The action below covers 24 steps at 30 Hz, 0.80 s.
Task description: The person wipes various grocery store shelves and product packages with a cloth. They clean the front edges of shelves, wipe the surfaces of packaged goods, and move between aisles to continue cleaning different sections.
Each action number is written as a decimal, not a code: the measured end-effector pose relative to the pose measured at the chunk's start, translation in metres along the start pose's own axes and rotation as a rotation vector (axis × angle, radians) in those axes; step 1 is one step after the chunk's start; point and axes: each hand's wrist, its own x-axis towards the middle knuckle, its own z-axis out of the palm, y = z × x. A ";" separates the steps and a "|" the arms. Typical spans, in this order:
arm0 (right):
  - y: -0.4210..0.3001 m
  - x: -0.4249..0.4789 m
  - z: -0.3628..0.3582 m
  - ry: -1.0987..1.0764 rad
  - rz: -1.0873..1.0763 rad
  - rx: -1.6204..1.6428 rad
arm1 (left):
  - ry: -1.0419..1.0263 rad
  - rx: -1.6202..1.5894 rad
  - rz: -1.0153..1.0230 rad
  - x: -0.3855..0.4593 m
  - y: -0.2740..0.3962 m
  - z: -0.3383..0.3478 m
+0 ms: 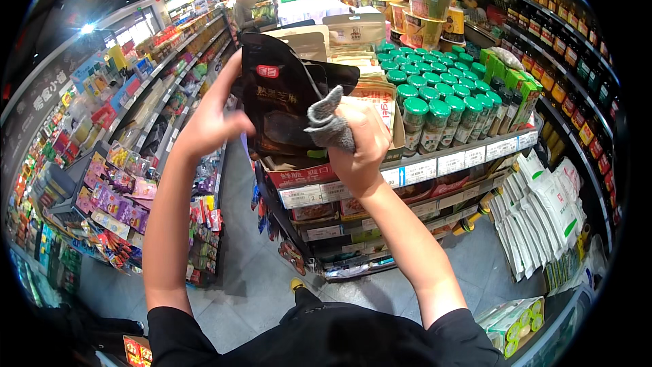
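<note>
My right hand [359,137] grips a folded grey cloth [331,125] against the front of a black food pouch [272,97]. At the pouch's left side is my left hand [216,112], slightly blurred, its thumb and fingers spread; whether its fingertips touch the pouch is unclear. More black pouches stand behind in a red open carton [300,176] on the shelf top. Right of my right hand are red and white packets [379,99], and beyond them rows of green-capped jars [438,109].
Price labels [423,171] line the shelf edge. Noodle cups [425,15] are stacked behind the jars. White bags [552,204] stand at the right, near bottle shelves [570,92]. A snack rack [117,199] is at the left. Another person [244,10] stands farther down the aisle.
</note>
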 end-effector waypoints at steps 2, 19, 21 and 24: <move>0.000 0.002 -0.001 -0.030 -0.001 -0.006 | -0.014 0.481 0.061 -0.012 0.008 0.002; 0.003 -0.005 -0.035 -0.493 0.061 0.080 | 0.294 0.530 0.122 -0.031 0.003 0.044; 0.003 0.001 -0.044 -0.521 0.139 0.123 | 0.191 0.731 0.103 -0.029 0.021 0.050; 0.004 0.018 -0.055 -0.411 0.408 0.281 | 0.374 0.735 0.110 -0.032 0.025 0.056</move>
